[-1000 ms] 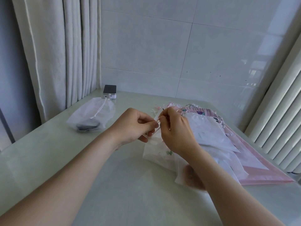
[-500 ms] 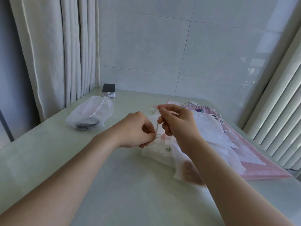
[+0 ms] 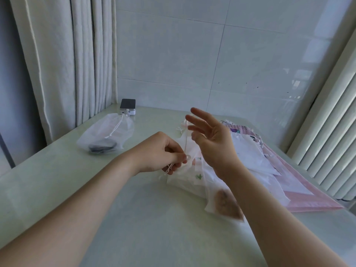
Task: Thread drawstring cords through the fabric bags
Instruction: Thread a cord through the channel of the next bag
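1. Across the lower frame spreads a pale table (image 3: pixel 119 224); two bare forearms reach over it from 7 and 5 o'clock toward the centre.
2. At 3 o'clock a pink sheet (image 3: pixel 312 195) lies flat on the table, with a pile (image 3: pixel 252 158) of flat white bags stacked on it.
3. Just right of centre the right hand (image 3: pixel 213 139) hovers above the pile, palm facing 9 o'clock. Its fingers are straight and fanned apart, gripping nothing.
4. At centre the left hand (image 3: pixel 161 153) sits knuckles up, its fingers curled. Thumb and forefinger pinch the cord (image 3: pixel 185 139) at a bag's mouth.
5. That printed bag (image 3: pixel 185 184) is thin and white, with a small green motif. It lies at the pile's near-left edge, at 5 o'clock from the left hand; its contents cannot be told.
6. At 10 o'clock, well apart, a sheer bag (image 3: pixel 115 130) lies on its side with a dark object (image 3: pixel 102 148) inside and a white drawstring across it.
7. Under the right forearm a brown bag (image 3: pixel 227 205), translucent, holds something brown.
8. At 11 o'clock a small device (image 3: pixel 128 106), black on top and white below, sits by the sheer bag's mouth.
9. From the left fingers the pale cord rises toward 12 o'clock to the right fingertips; whether it touches them cannot be told. A small loop (image 3: pixel 187 157) sits by the left thumb.
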Demonstrator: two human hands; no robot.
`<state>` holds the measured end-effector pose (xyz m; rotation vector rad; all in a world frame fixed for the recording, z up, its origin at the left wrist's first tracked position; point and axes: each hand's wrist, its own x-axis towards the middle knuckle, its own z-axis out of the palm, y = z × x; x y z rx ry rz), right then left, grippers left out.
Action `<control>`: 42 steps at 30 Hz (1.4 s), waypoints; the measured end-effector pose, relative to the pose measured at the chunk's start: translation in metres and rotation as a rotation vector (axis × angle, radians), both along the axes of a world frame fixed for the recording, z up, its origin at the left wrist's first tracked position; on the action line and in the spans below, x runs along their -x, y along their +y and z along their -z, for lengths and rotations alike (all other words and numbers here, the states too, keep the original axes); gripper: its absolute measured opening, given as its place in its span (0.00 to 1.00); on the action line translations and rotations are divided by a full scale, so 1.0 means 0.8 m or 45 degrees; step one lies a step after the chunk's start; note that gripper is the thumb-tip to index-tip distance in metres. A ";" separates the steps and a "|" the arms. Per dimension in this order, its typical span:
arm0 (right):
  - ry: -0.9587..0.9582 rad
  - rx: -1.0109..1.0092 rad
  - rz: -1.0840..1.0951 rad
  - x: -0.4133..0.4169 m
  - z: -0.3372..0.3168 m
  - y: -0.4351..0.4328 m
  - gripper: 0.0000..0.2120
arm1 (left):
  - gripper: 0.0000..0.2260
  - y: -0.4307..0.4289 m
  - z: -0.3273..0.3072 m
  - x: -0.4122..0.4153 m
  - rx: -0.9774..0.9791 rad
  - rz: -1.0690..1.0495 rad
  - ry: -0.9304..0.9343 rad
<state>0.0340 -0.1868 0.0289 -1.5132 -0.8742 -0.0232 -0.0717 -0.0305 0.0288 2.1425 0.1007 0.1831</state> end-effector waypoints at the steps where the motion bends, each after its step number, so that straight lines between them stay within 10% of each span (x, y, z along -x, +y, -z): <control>1: -0.059 0.028 0.015 -0.001 0.000 0.000 0.29 | 0.10 0.001 0.000 0.000 0.038 -0.013 -0.004; 12: -0.922 0.506 0.178 0.005 0.016 0.005 0.10 | 0.11 0.009 0.001 -0.004 0.235 -0.165 -0.075; 34: -1.191 0.869 0.239 0.005 0.012 0.010 0.13 | 0.05 0.003 0.003 -0.008 0.402 -0.330 0.042; 42: -0.714 0.765 0.278 0.010 0.015 0.015 0.08 | 0.08 0.018 0.010 -0.011 0.206 -0.387 -0.171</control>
